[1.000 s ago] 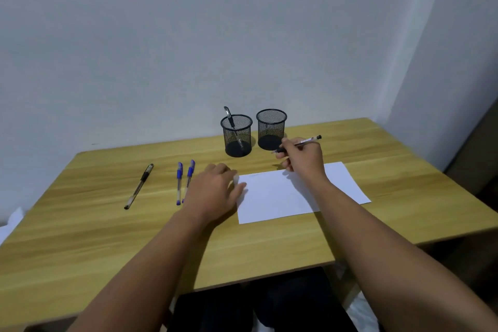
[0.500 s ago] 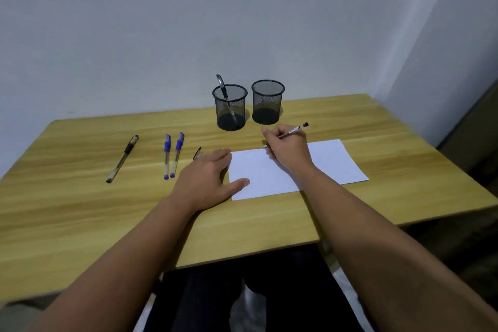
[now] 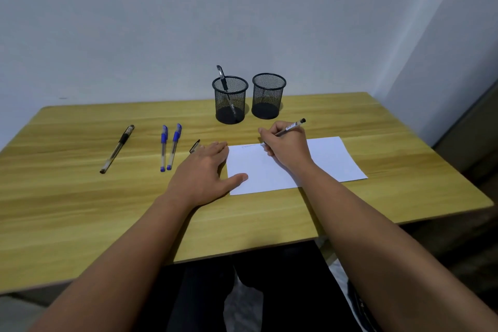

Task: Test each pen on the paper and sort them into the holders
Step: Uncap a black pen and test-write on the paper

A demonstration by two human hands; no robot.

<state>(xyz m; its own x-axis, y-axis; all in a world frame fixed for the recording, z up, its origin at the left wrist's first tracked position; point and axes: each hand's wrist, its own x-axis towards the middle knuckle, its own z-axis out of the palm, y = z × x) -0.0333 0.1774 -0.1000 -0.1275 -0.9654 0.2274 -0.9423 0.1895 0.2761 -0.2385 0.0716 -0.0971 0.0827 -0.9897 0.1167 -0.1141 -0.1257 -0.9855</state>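
Observation:
My right hand grips a black-capped pen with its tip on the top edge of the white paper, beside a faint blue scribble. My left hand lies flat and open on the table, thumb on the paper's left edge. Two black mesh holders stand behind: the left holder has one black pen in it, the right holder looks empty. On the table to the left lie a black pen, two blue pens, and a pen partly hidden under my left fingers.
The wooden table stands against a pale wall, with a wall corner at the right. Its front edge runs just before my forearms. My dark-clothed lap shows below the edge.
The view has tilted down, so everything sits higher in frame. My right hand has lowered the pen tip onto the paper's top edge. My left hand has stayed flat at the paper's left edge.

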